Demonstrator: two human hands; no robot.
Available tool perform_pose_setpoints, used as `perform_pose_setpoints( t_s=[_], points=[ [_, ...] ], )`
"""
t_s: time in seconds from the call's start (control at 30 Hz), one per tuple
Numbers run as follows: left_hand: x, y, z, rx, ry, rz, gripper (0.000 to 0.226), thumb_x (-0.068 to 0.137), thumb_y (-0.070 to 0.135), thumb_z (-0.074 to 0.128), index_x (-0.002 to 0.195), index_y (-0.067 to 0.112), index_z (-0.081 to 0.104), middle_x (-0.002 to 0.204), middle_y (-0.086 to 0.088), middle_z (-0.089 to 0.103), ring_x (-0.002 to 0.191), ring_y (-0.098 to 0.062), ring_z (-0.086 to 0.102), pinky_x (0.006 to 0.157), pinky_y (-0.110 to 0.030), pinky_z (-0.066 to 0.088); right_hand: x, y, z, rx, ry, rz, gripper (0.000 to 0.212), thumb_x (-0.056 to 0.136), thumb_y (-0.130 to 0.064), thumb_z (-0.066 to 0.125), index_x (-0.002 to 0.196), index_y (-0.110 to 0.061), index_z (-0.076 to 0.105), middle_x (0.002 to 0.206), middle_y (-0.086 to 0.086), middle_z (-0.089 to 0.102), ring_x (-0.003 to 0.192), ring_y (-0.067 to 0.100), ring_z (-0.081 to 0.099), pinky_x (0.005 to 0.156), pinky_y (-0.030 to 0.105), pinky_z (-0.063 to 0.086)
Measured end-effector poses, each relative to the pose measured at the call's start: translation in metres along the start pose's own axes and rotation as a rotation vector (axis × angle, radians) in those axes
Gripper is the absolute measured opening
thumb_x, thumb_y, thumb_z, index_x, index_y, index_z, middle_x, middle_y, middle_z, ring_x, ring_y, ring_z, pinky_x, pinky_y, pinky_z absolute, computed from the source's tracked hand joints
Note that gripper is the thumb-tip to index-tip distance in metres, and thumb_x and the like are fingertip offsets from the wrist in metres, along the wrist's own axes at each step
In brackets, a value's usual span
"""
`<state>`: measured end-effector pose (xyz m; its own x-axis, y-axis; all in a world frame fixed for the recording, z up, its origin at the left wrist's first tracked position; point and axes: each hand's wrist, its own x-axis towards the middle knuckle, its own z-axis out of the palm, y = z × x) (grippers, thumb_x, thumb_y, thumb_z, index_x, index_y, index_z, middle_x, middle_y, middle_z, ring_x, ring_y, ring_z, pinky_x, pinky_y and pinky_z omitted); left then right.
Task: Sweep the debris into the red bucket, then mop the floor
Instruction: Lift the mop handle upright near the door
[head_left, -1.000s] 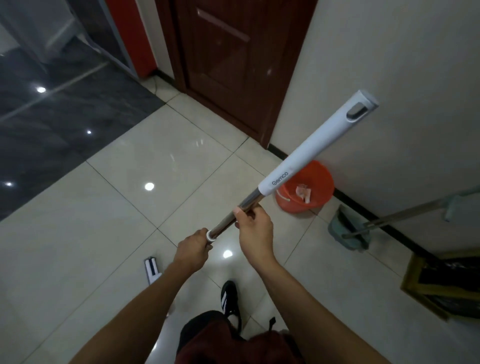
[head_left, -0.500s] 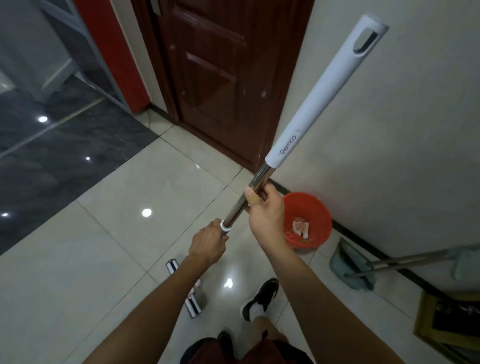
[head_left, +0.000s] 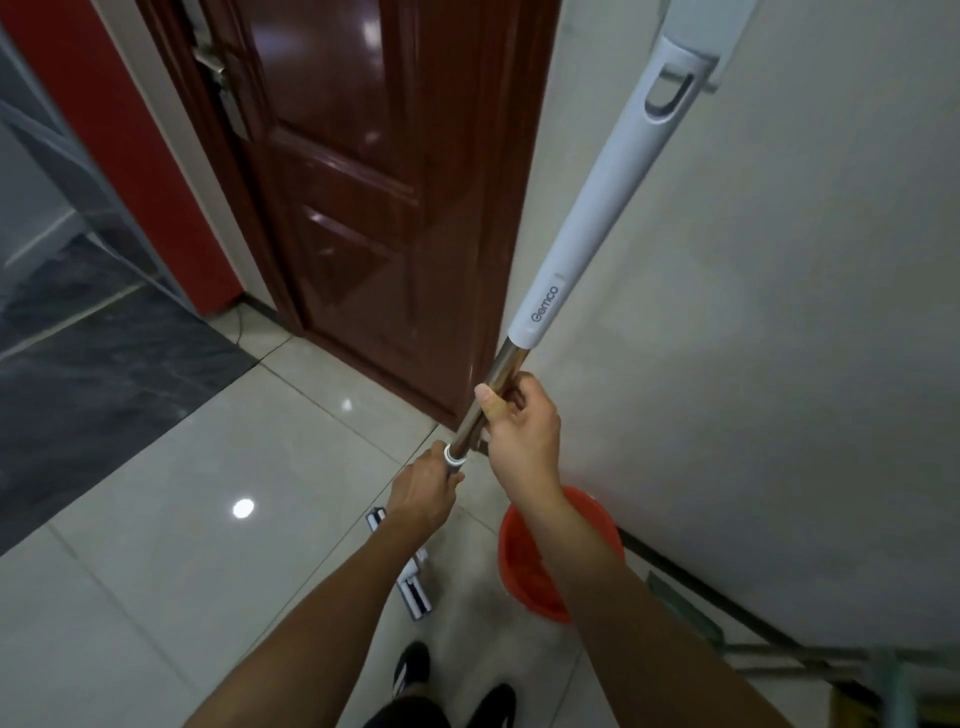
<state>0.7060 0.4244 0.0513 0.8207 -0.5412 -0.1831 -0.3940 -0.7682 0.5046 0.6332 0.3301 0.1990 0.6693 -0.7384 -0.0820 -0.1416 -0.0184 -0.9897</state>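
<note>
I hold a mop with a white grip and steel shaft (head_left: 587, 228), standing steeply upright in front of me. My right hand (head_left: 519, 431) grips the steel shaft just under the white grip. My left hand (head_left: 423, 493) grips the shaft lower, below a white ring. The flat mop head (head_left: 413, 587) rests on the pale floor tiles, partly hidden by my left forearm. The red bucket (head_left: 524, 566) stands against the wall at the right, half hidden behind my right forearm; its contents are hidden.
A dark wooden door (head_left: 363, 197) is straight ahead, a white wall (head_left: 779, 338) on the right. A green dustpan (head_left: 680, 608) and a long broom handle (head_left: 810, 654) lie by the wall's base. Dark tiles (head_left: 93, 384) lie to the left. My shoes (head_left: 415, 670) are below.
The mop handle has swung up to a steeper angle and both hands have risen with it. The mop head has come closer to my feet, and the view has tilted upward.
</note>
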Motion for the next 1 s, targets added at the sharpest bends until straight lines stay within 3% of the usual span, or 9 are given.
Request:
perform_pose_setpoints(
  t_s=[0.13, 0.37, 0.57, 0.73, 1.0],
  points=[
    [0.05, 0.02, 0.003, -0.045, 0.008, 0.01, 0.018, 0.096, 0.031, 0.06, 0.11, 0.022, 0.052, 0.096, 0.001, 0.066, 0.083, -0.023, 0.064, 0.072, -0.038, 0.052, 0.046, -0.007, -0.002, -0.033, 0.023, -0.047, 0.017, 0.094, -0.02, 0.067, 0.108, -0.01, 0.066, 0.093, -0.004, 0.072, 0.081, -0.002, 0.069, 0.073, 0.013, 0.056],
    [0.126, 0.038, 0.009, -0.093, -0.057, 0.03, 0.014, 0.095, 0.031, 0.061, 0.103, 0.024, 0.052, 0.088, 0.004, 0.065, 0.078, -0.021, 0.065, 0.072, -0.039, 0.056, 0.116, -0.009, 0.008, -0.142, 0.119, -0.103, 0.014, 0.094, -0.02, 0.067, 0.093, -0.007, 0.062, 0.081, 0.0, 0.067, 0.074, 0.008, 0.067, 0.067, 0.017, 0.056],
    [0.177, 0.059, 0.005, -0.109, -0.054, 0.071, 0.014, 0.096, 0.028, 0.062, 0.108, 0.023, 0.056, 0.087, 0.008, 0.057, 0.078, -0.014, 0.056, 0.071, -0.03, 0.043, 0.184, -0.014, 0.008, -0.239, 0.166, -0.095, 0.013, 0.093, -0.024, 0.065, 0.082, -0.02, 0.06, 0.073, -0.004, 0.062, 0.073, 0.017, 0.063, 0.071, 0.036, 0.059],
    [0.215, 0.071, 0.003, -0.106, -0.063, 0.097, 0.019, 0.096, 0.029, 0.063, 0.111, 0.019, 0.057, 0.091, 0.003, 0.063, 0.08, -0.017, 0.061, 0.067, -0.029, 0.042, 0.219, -0.023, 0.009, -0.208, 0.155, -0.08, 0.012, 0.095, -0.019, 0.063, 0.084, -0.019, 0.06, 0.072, -0.006, 0.059, 0.063, 0.002, 0.057, 0.063, 0.019, 0.053],
    [0.268, 0.073, 0.007, -0.111, -0.149, 0.121, 0.015, 0.095, 0.028, 0.064, 0.107, 0.022, 0.059, 0.092, 0.003, 0.067, 0.087, -0.021, 0.069, 0.076, -0.04, 0.059, 0.263, -0.021, 0.018, -0.19, 0.157, -0.02, 0.009, 0.096, -0.021, 0.063, 0.094, -0.013, 0.062, 0.077, -0.001, 0.062, 0.065, 0.009, 0.058, 0.061, 0.017, 0.045]
  ],
)
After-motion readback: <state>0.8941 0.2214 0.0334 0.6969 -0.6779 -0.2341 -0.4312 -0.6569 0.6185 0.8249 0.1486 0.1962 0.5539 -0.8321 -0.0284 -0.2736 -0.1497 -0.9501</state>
